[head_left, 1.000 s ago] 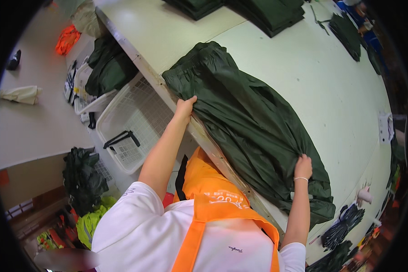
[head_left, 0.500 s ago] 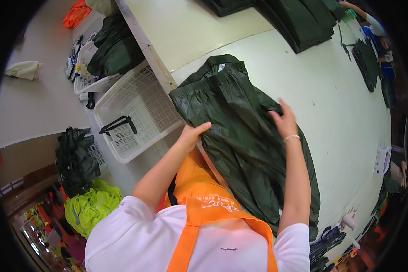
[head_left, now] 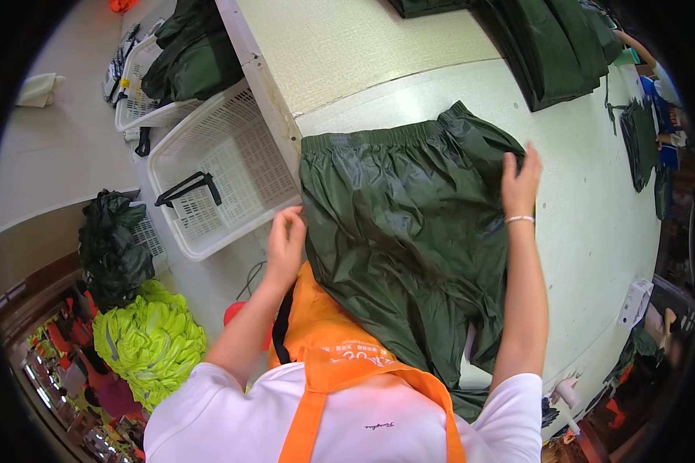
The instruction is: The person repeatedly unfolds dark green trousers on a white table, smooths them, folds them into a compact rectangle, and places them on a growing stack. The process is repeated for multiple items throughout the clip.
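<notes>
Trousers (head_left: 401,208) at the brink

Dark green, they lie rumpled on the white table (head_left: 587,201), seeming to overhang its near edge. The left hand (head_left: 287,239) curls its fingers beside them; whether gripping, I can't tell. The right hand (head_left: 522,181) spreads open over their right side. Loose overhang could drag them off.

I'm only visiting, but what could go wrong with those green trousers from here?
1. The shiny dark green trousers with the gathered waistband overhang the near edge of the white flat-topped table, so they might slide off.
2. Loose cloth could perhaps catch on the white plastic lattice basket beside the table.
3. The fabric is rumpled, and the right hand rests open at its side, so creases might remain.
</notes>
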A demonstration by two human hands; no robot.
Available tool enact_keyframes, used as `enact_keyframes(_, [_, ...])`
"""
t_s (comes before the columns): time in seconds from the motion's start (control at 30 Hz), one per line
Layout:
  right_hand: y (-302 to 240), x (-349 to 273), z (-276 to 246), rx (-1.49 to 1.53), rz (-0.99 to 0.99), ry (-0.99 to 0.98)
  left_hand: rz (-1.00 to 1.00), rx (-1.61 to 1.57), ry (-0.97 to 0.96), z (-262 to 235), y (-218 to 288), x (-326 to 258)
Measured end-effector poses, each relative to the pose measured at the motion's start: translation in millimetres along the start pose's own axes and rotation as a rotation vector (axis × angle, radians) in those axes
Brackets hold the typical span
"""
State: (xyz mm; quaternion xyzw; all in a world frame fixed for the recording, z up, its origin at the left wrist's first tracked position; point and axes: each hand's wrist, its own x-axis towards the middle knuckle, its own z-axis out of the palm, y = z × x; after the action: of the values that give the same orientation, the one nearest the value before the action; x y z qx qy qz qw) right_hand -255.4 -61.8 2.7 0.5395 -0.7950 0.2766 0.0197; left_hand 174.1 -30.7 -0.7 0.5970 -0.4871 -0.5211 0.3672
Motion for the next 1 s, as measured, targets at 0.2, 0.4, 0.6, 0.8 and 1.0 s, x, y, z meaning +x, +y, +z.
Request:
enact_keyframes(0.2, [-10.2, -22.8, 23.0, 0.014, 0.202, -0.253, -0.765, -0.769, -0.486, 23.1, 12.4, 62.4])
enact_keyframes(0.4, [-0.3, 34.9, -28.0, 0.624, 0.611, -0.719, -0.547, -1.075, -0.585, 34.5, 25.4, 60.2])
enact_keyframes(0.6, [53.9, 104.0, -55.3, 0.334, 0.433, -0.198, -0.274, -0.934, -0.242, 26.4, 86.2, 56.9])
enact_keyframes(0.8, [-57.2, 41.3, -26.1, -0.012, -0.381, 0.327, 0.136, -0.316, 0.053, 25.2, 56.3, 83.3])
enact_keyframes(1.0, [-69.5, -179.3, -34.1, -0.085, -0.052, -0.333, -0.007, -0.206, 0.161, 11.6, 41.0, 131.9])
